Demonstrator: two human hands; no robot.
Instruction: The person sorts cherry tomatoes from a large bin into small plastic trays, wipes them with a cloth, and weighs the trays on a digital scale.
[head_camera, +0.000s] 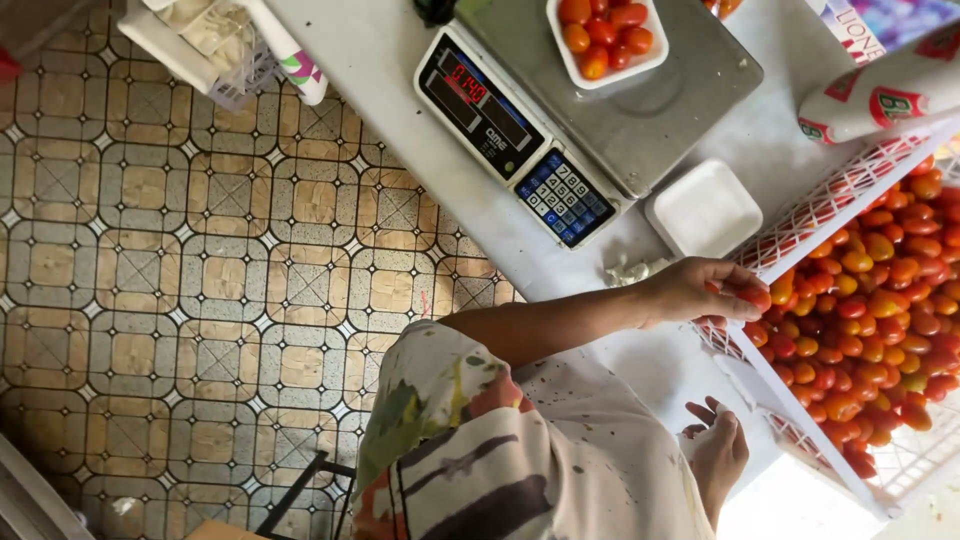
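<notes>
My left hand (705, 290) reaches to the near rim of a white plastic crate (800, 215) and is closed on a few red cherry tomatoes (752, 296). The crate holds a heap of red and orange cherry tomatoes (880, 300). My right hand (718, 452) hovers lower down by the crate's corner, fingers loosely apart, with nothing clearly in it. A white foam tray of tomatoes (605, 38) sits on the steel pan of a digital scale (560, 120). An empty white foam tray (705, 210) lies between the scale and the crate.
Everything stands on a white table (400, 60). A printed roll (880, 95) lies above the crate. A white basket (200, 45) sits at the table's far-left edge. Patterned floor tiles (200, 280) fill the left. White scraps (628, 270) lie near my left wrist.
</notes>
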